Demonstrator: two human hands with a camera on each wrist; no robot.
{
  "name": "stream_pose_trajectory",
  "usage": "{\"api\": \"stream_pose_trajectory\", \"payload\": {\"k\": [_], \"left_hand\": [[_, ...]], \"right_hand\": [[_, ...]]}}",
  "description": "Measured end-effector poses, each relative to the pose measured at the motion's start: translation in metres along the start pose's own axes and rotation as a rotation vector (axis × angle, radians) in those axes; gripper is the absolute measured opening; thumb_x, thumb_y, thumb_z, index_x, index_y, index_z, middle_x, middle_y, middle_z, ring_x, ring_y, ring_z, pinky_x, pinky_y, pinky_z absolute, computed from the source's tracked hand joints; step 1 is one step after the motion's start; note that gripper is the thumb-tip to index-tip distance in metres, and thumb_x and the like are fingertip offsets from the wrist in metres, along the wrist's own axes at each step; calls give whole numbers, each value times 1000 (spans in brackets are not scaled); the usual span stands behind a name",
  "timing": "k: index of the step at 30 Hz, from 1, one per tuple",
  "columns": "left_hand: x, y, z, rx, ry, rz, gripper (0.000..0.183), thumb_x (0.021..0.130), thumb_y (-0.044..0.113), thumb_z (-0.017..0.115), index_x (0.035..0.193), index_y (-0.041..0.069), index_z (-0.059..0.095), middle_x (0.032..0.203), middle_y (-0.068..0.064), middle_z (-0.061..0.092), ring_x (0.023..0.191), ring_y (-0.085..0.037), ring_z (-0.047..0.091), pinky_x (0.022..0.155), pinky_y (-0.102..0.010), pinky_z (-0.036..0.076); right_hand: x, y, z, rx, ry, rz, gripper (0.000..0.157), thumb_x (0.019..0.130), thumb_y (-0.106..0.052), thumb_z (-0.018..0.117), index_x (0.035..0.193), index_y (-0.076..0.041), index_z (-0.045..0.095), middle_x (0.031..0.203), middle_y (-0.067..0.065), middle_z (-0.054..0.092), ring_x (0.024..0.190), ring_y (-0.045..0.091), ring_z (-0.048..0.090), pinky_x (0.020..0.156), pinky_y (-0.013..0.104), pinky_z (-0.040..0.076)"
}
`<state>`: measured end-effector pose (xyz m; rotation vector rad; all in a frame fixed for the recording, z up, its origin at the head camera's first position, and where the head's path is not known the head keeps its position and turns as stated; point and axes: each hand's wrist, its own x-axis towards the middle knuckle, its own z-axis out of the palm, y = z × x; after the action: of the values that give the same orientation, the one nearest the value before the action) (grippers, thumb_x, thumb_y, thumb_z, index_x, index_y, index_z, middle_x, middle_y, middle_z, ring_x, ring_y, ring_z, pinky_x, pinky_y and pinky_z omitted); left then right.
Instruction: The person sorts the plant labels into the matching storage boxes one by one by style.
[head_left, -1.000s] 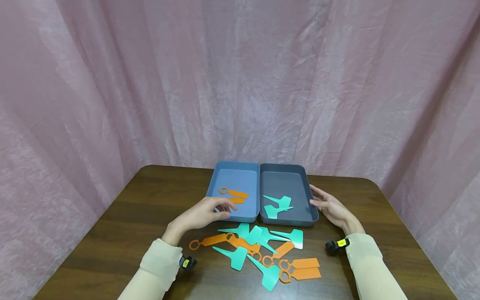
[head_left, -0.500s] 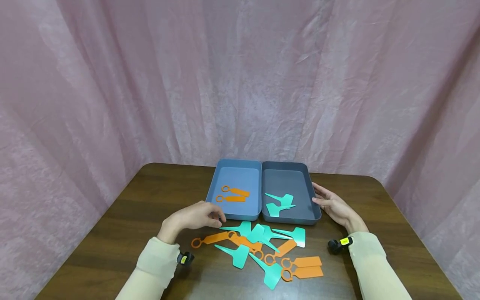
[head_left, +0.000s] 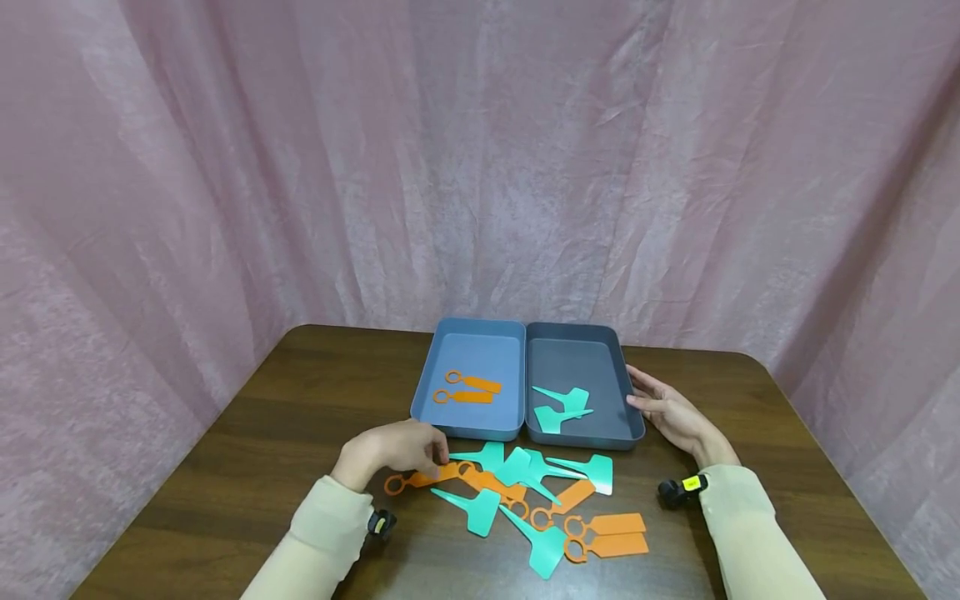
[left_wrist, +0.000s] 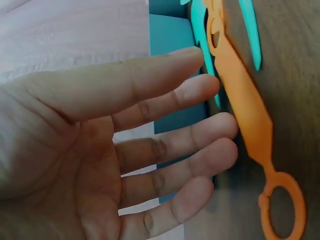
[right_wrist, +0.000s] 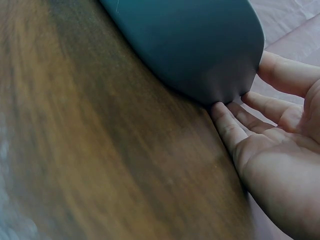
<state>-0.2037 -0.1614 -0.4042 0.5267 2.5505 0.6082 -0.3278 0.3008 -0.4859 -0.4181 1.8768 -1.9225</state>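
Observation:
My left hand (head_left: 401, 446) is over the table just in front of the blue tray (head_left: 480, 350), fingers loosely bent. In the left wrist view its fingertips come right up to an orange plant tag (left_wrist: 247, 110) with a ring end, and nothing is pinched between thumb and fingers. Two orange ring tags (head_left: 472, 397) lie in the blue tray. My right hand (head_left: 675, 417) touches the outer side of the dark grey tray (head_left: 573, 350) with extended fingertips. Inside that tray are two green T-shaped plant labels (head_left: 551, 419).
In front of the trays lies a loose, overlapping pile of green labels (head_left: 547, 550) and orange tags (head_left: 618, 546). Both trays stand side by side near the back edge of the wooden table (head_left: 247, 467). A pink curtain (head_left: 480, 167) hangs behind.
My left hand has drawn back from over the blue tray, uncovering the lower orange tag inside, and come down to the tag on the table. The right hand has stayed at the grey tray.

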Motion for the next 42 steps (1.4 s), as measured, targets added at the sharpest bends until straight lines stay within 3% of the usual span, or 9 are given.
{"api": "stream_pose_trajectory", "payload": {"k": [9,15,19,26,37,42], "left_hand": [[6,3,9,57,-2,-25,27,84,5,87,100,16,68,85,0,57,75,-16,52,69,-33,47],[9,5,14,119,53,-58,29,81,1,89,87,12,62,77,1,54,69,-15,49,65,-32,44],[9,6,15,114,47,-79,26,82,1,87,82,11,63,76,0,54,65,-15,50,63,-32,44],[8,5,14,108,26,-48,27,84,1,86,87,10,61,79,0,54,70,-15,49,66,-32,44],[7,3,14,69,24,-63,28,84,1,85,92,10,59,76,-1,53,62,-15,46,60,-30,41],[7,5,14,79,33,-76,28,84,1,86,89,11,61,78,-1,55,62,-15,49,61,-32,44]], "right_hand": [[0,0,-1,21,-5,3,81,107,-6,55,167,-6,0,172,23,-1,158,40,0,99,13,43],[1,0,-2,10,-4,2,81,107,-7,55,167,-7,1,172,23,3,157,39,7,100,15,44],[0,0,-2,11,-10,-2,80,108,-8,54,167,-7,1,171,23,3,156,39,10,100,16,45],[0,1,-2,15,-5,3,81,107,-7,55,167,-7,1,172,23,2,157,41,4,100,14,44],[0,2,-3,6,-5,-2,80,107,-8,55,167,-6,2,171,24,3,156,41,7,100,15,44],[0,2,-3,4,-2,-4,80,107,-7,54,167,-6,2,172,23,3,156,39,8,100,15,44]]}}
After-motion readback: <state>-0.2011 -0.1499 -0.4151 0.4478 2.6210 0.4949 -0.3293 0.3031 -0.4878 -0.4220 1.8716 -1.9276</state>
